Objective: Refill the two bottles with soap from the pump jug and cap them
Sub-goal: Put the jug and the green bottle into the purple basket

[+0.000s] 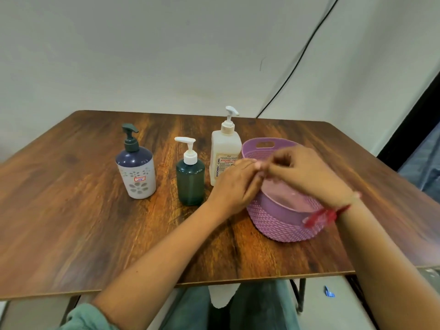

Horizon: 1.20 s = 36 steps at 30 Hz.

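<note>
Left grip [235,184] and right grip [304,172] touch over a purple basket [281,225], too blurred to tell if they pinch anything; beside it on the counter [71,210] stand the white jug [225,158], green bottle [190,184] and navy-white bottle [136,175], smooth stiff plastic, likely light, slippery, best held round the body.

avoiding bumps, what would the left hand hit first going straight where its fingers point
Probably the right hand, just ahead of the left hand above the purple woven plastic basket; depth unclear.
</note>
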Available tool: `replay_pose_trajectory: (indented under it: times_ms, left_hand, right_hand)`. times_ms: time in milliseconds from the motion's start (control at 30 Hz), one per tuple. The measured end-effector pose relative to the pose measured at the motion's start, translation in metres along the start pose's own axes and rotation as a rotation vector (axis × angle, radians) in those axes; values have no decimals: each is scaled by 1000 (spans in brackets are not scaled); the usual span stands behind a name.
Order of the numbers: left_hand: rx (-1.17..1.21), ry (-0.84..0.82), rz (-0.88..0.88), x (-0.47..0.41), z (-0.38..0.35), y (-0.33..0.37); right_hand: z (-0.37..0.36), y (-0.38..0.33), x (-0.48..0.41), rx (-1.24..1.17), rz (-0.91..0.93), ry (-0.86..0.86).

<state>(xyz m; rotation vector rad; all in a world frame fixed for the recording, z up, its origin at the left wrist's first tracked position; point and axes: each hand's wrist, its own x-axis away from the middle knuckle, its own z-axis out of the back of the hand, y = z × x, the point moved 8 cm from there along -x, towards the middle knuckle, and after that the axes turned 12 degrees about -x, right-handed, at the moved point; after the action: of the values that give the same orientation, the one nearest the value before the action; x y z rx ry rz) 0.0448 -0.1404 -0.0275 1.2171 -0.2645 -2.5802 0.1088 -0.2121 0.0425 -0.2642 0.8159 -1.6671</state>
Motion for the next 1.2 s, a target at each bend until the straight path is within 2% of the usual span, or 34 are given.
replay_pose_trajectory:
  times_ms: [100, 167, 267, 400, 533, 667, 833, 1067, 1200]
  left_hand:
    - [-37, -48, -44, 1, -2, 2]
    - [-72, -112, -105, 4, -5, 1]
    - [-128, -219, -173, 8, -11, -2]
    - [-154, -301, -175, 12, -16, -3]
    - [-194, -297, -174, 13, -13, -1]
    - [-308, -222, -200, 12, -8, 8]
    - [-414, -102, -246, 11, -12, 17]
    - [-473, 49, -214, 6, -19, 28]
    - [-496, 45, -174, 0, -25, 27]
  right_hand:
    - [11, 2, -40, -152, -4, 56]
    - [-3, 13, -72, -210, -69, -75]
    - [-34, 24, -107, -158, -108, -270]
    - [-63, 30, -134, -117, -68, -350]
    - [-79, 36, -139, -39, -81, -473]
    - [-74, 33, -140, -53, -27, -369]
    - [-33, 9, -143, -460, -25, -63]
    - [50, -16, -115, -406, 67, 232]
    - [83, -8, -91, -417, 88, 315]
